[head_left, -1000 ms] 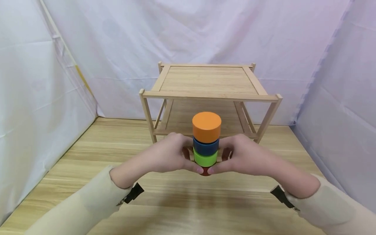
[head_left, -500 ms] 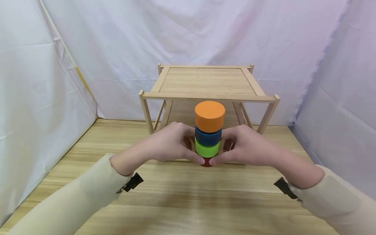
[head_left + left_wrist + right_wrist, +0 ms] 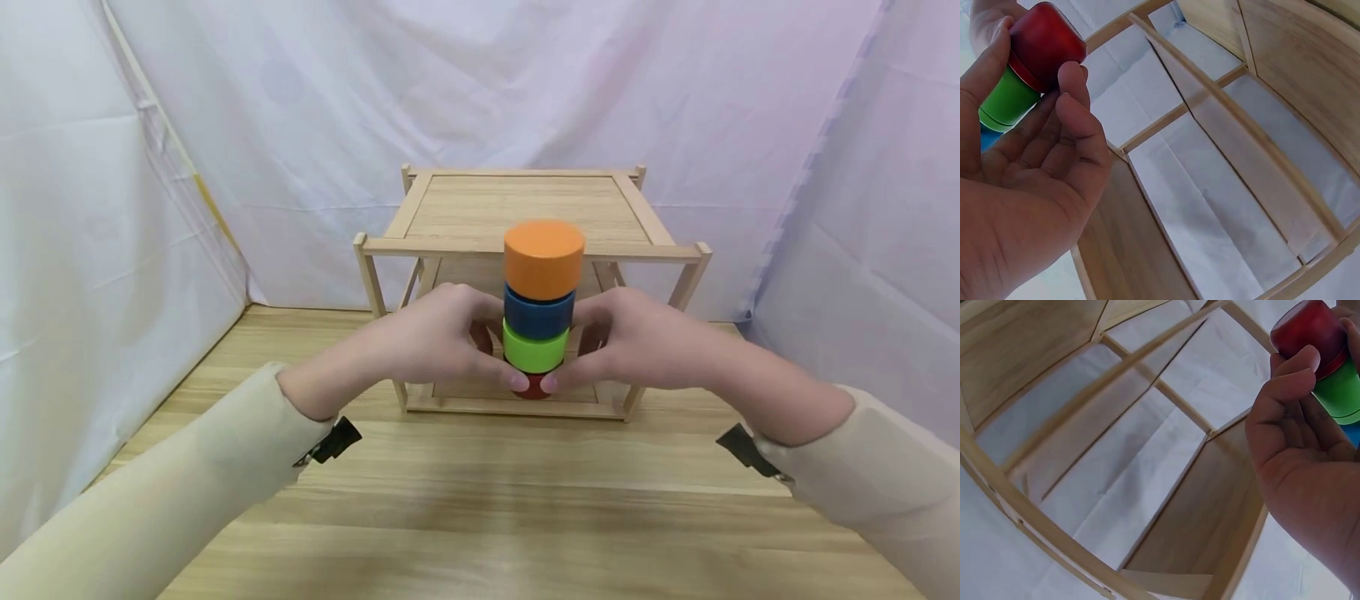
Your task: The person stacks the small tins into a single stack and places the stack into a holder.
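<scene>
Between my two hands an upright stack of cups widens from bottom to top. The red cup is lowest, then the green cup, the blue cup and the orange cup, whose flat face is uppermost. My left hand grips the stack from the left, thumb on the red cup. From the right, my right hand mirrors that grip, its thumb tip close to the other. In both wrist views the red cup's smooth base is exposed and curled fingers lie against the cups; the orange cup is hidden there.
Behind the stack stands a wooden two-tier rack; its lower shelf shows beneath my hands. It rests on a wood-grain tabletop. White cloth hangs behind and at both sides.
Both hands have raised the cup stack, which moves up and slightly right in the head view. The orange cup now overlaps the rack's front top rail. The grip stays the same.
</scene>
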`<state>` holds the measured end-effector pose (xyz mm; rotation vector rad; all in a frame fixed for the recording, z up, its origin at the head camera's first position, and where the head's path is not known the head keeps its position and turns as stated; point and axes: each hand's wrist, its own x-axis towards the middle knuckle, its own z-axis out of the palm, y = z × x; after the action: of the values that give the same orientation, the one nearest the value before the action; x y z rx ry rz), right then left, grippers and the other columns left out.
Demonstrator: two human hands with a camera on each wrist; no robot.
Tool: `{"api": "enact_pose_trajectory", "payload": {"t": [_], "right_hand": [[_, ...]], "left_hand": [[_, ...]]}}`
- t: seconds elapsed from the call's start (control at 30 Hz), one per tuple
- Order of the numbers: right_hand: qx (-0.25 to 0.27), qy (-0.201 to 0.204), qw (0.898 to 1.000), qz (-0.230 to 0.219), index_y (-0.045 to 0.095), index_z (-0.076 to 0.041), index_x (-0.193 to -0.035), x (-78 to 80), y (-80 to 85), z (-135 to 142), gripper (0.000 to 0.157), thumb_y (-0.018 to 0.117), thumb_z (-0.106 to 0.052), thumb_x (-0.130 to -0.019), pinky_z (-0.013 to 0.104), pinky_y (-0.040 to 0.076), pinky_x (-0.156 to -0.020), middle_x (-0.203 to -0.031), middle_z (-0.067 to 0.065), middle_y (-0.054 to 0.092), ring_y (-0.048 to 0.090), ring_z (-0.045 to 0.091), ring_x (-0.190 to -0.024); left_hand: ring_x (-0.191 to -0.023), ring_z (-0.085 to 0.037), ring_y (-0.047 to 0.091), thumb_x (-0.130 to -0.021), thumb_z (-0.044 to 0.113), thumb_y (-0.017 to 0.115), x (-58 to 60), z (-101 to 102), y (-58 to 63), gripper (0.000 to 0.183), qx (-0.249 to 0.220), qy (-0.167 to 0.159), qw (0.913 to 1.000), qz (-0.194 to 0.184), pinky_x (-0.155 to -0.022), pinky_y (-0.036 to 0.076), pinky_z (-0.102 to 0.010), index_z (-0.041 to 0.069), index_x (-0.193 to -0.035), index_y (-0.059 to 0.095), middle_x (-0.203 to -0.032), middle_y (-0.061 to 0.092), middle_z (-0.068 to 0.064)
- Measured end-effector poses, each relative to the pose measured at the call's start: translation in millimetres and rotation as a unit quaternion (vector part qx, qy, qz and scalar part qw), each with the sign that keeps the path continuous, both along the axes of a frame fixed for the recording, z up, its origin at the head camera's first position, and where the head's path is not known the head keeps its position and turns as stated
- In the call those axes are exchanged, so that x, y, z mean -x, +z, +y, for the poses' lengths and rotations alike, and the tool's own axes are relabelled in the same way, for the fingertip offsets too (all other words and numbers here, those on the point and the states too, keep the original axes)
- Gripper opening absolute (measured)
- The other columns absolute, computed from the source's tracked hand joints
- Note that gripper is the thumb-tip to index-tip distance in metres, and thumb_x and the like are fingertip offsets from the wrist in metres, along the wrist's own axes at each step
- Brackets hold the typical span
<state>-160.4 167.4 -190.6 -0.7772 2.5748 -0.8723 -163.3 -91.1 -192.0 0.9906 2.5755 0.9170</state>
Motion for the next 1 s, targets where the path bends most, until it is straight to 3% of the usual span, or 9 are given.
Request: {"api": "enact_pose_trajectory", "payload": {"t": [0.1,0.3,0.57,0.73,1.0], "right_hand": [[-0.016,-0.010,1.000,-0.010,0.076,-0.028,-0.121,1.8,11.4,-3,0.042,0.091,-0.041,-0.084,0.039,0.057,-0.073,-0.089,-0.001,0.078,0.070,0.021,-0.077],[-0.043,-0.032,0.998,-0.025,0.073,-0.029,-0.123,4.5,36.9,-10,0.050,0.091,-0.050,-0.082,0.034,0.045,-0.053,-0.065,0.004,0.059,0.054,0.020,-0.058],[-0.042,-0.068,0.997,-0.016,0.075,-0.024,-0.122,14.2,62.6,-17,0.049,0.091,-0.048,-0.083,0.036,0.046,-0.057,-0.063,0.005,0.057,0.052,0.021,-0.057],[-0.055,-0.074,0.996,-0.003,0.075,-0.020,-0.120,24.6,77.4,-17,0.050,0.090,-0.051,-0.083,0.037,0.043,-0.059,-0.061,0.004,0.052,0.045,0.020,-0.055],[-0.055,-0.072,0.996,0.002,0.073,-0.015,-0.122,48.5,98.8,-18,0.048,0.086,-0.047,-0.088,0.036,0.041,-0.056,-0.063,0.003,0.052,0.046,0.019,-0.056]], "left_hand": [[-0.085,-0.015,0.072,-0.086,0.030,0.091,3.0,-2,8.0,0.040,0.000,0.000,1.0000,-0.005,-0.080,0.061,-0.034,0.019,-0.121,0.076,-0.103,0.078,0.006],[-0.091,-0.016,0.075,-0.088,0.031,0.090,8.1,-8,27.7,0.039,0.000,0.009,0.9998,-0.019,-0.085,0.062,-0.036,0.021,-0.123,0.076,-0.109,0.079,0.006],[-0.101,-0.016,0.076,-0.089,0.027,0.089,22.3,-8,56.4,0.042,0.000,0.019,0.9997,-0.016,-0.094,0.061,-0.038,0.017,-0.127,0.075,-0.114,0.079,0.002],[-0.100,-0.019,0.076,-0.089,0.027,0.089,33.4,-5,73.3,0.041,0.011,0.029,0.9994,-0.014,-0.094,0.061,-0.039,0.015,-0.125,0.074,-0.115,0.079,0.000],[-0.097,-0.024,0.074,-0.094,0.030,0.084,59.3,-1,92.2,0.040,0.029,0.040,0.9988,0.002,-0.089,0.059,-0.041,0.015,-0.129,0.072,-0.120,0.077,-0.001]]}}
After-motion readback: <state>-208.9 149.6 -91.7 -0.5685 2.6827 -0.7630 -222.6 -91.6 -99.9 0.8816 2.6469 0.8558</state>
